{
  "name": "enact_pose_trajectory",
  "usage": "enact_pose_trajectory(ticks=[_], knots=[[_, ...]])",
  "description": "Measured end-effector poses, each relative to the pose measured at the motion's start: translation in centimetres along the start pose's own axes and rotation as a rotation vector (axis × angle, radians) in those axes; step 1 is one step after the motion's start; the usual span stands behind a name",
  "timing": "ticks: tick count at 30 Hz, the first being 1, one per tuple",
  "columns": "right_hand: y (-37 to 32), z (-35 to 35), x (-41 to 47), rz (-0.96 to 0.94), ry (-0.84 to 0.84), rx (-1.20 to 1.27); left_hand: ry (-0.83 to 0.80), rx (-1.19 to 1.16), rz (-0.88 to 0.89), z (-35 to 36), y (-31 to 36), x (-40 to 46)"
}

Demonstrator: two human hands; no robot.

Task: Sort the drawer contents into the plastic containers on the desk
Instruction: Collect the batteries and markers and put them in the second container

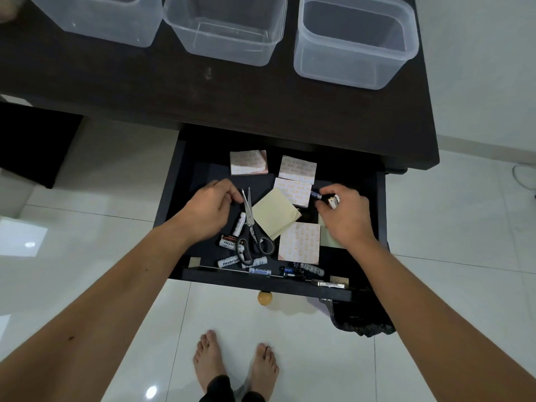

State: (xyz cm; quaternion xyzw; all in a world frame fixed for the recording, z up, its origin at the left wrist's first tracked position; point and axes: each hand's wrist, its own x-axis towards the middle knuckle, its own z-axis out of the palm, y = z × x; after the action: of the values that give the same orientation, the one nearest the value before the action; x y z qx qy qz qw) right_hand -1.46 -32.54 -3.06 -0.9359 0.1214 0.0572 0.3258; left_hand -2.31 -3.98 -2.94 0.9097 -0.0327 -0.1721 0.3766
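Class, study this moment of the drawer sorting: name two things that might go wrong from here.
1. The left hand reaches beside the scissors, whose pointed blades face its fingers; it might get pricked.
2. The right hand grips several small items at once, including a battery; one may slip back into the drawer.

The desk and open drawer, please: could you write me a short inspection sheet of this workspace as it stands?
Surface: dark desk, with the drawer pulled open below its front edge.
Job's things: three clear plastic containers on the desk, nothing seen inside; scissors, batteries, yellow sticky notes and patterned pads in the drawer.
Clutter: more batteries along the drawer's front rail.
Hands: left hand curled beside the scissor blades, hold unclear; right hand pinches a small battery and holds a small metal item.
Cables: one pale cord on the floor at the right edge.
Surroundings: white tiled floor; bare feet below.
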Motion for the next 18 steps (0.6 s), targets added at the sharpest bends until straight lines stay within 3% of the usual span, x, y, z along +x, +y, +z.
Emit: enact_pose_trajectory(ticks=[10,18], knots=[[0.0,-0.2,-0.2,0.013,0.005,0.024,-0.063,0.044,-0.106,-0.2,0.1,-0.3],[-0.8,-1.7,-1.4,0.055,-0.031,0.477,-0.081,0.027,-0.187,-0.4,0.1,-0.1]])
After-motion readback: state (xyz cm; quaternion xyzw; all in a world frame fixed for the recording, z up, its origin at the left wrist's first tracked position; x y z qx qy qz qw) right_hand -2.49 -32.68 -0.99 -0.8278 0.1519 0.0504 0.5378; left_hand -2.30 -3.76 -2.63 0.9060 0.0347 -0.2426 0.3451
